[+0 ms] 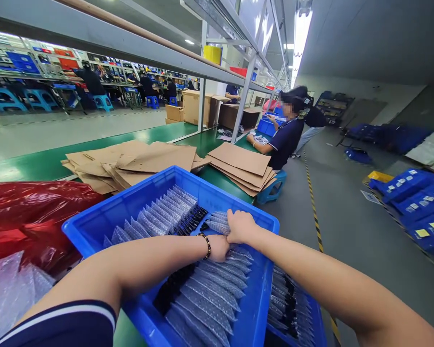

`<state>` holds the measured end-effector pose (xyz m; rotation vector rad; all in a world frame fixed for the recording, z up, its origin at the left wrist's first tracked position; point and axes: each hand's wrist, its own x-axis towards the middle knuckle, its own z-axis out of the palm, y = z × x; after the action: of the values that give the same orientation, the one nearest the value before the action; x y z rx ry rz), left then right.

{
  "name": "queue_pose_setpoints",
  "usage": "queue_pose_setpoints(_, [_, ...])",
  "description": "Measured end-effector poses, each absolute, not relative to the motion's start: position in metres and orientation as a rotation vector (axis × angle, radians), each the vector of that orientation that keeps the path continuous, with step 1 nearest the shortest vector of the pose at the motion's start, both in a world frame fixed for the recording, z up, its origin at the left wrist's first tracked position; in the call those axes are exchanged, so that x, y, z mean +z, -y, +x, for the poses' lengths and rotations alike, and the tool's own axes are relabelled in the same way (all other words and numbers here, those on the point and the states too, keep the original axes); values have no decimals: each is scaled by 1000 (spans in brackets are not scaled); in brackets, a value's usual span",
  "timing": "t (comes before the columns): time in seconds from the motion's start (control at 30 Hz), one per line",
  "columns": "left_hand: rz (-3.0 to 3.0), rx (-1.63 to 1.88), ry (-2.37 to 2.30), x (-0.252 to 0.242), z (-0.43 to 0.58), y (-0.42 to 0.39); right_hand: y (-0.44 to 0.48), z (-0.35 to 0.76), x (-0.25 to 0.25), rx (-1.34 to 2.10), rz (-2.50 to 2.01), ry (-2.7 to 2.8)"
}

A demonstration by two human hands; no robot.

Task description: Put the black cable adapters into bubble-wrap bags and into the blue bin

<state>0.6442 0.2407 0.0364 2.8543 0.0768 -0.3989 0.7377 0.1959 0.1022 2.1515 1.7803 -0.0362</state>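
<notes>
A blue plastic bin [94, 226] holds rows of clear bubble-wrap bags [202, 308] standing on edge, with dark ends showing. My right hand [241, 226] is closed on a small bundle of bubble-wrap bags near the bin's right side. Just below it, my left hand [219, 247], with a beaded bracelet at the wrist, reaches down among the lower row of bags. Its fingers are hidden, so its grip does not show. Another row of bubble-wrap bags [155, 214] stands along the far left side of the bin.
Flat cardboard sheets [144, 159] and a cardboard stack [240, 166] lie behind the bin. Red plastic [32, 217] and loose bubble wrap [14, 289] are at left. A second filled bin [314, 318] sits lower right. A co-worker [287, 130] sits further along the bench.
</notes>
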Motion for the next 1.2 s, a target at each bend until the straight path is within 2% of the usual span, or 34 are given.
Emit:
queue_pose_setpoints(0.3, [3080,-296,72,26,642,-226,-191,736,102,45,2150,-1801])
queue_pose_setpoints(0.53, [3099,-230,270,25,639,-244,-188,730,84,165,1914,-1827])
queue_pose_setpoints(0.67, [3065,-253,254,32,641,-247,-191,731,74,86,1819,-1827])
queue_pose_setpoints(0.87, [3027,-283,209,37,647,-242,-188,740,82,-240,1826,-1723])
queue_pose_setpoints(1.1, [2980,-326,179,43,648,-240,-192,733,92,-200,1819,-1662])
queue_pose_setpoints(1.2, [2960,-343,177,45,649,-239,-198,735,94,-309,1755,-1577])
